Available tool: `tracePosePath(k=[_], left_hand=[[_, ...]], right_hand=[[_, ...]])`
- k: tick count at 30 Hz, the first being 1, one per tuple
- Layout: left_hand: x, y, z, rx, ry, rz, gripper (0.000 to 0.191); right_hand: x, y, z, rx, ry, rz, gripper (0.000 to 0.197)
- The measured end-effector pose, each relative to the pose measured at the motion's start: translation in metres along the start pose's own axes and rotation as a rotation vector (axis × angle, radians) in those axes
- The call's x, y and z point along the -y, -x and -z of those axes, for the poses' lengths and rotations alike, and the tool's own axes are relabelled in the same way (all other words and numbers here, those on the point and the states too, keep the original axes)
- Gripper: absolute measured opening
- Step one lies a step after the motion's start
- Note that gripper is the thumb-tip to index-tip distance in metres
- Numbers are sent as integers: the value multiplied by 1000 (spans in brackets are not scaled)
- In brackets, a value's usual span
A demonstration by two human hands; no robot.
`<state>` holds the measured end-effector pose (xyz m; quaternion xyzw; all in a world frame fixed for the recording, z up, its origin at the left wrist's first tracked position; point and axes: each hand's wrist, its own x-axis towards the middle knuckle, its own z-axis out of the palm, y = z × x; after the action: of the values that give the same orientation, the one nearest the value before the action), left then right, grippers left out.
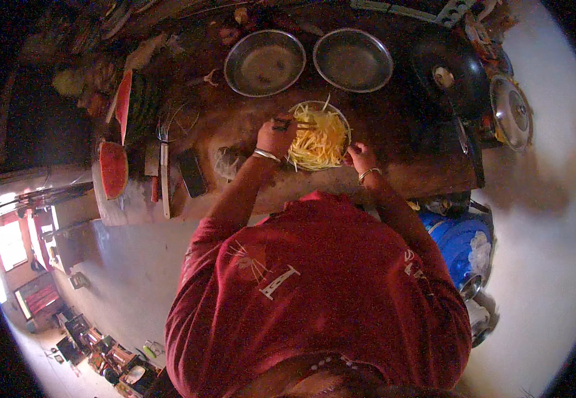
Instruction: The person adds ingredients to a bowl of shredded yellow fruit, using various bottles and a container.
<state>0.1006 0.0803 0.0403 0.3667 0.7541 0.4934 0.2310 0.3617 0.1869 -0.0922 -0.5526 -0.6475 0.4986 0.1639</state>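
A round bowl stands before me on the dark worktop, heaped with thin yellow vegetable strips. A few strips stick out over its rim. My left hand, a bangle at its wrist, is closed around a pair of chopsticks. Their tips reach into the strips. At the bowl's right side, my right hand pinches the rim; the exact grip of its fingers is small and hard to make out. Left of my left forearm lies a crumpled clear plastic bag.
Two shallow metal basins sit behind the bowl. At left are cut watermelon pieces, a cleaver, a long-handled tool and a phone. A dark wok and a metal lid are at right, a blue barrel below.
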Motion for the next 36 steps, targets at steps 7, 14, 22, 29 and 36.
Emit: tracePosePath(k=[7, 14, 22, 29, 36], left_hand=[[-59, 25, 3, 64, -520, -345, 30], [-29, -3, 23, 141, -64, -59, 27], [-10, -16, -25, -72, -53, -145, 22], [-90, 6, 35, 141, -302, -41, 18], [-40, 17, -12, 129, -417, -499, 25]], right_hand=[[18, 6, -1, 141, -282, -167, 33], [-13, -5, -8, -8, 47, 9, 34], [10, 5, 4, 11, 52, 42, 36], [26, 12, 8, 41, 108, -41, 41], [-24, -8, -10, -6, -50, 60, 37]])
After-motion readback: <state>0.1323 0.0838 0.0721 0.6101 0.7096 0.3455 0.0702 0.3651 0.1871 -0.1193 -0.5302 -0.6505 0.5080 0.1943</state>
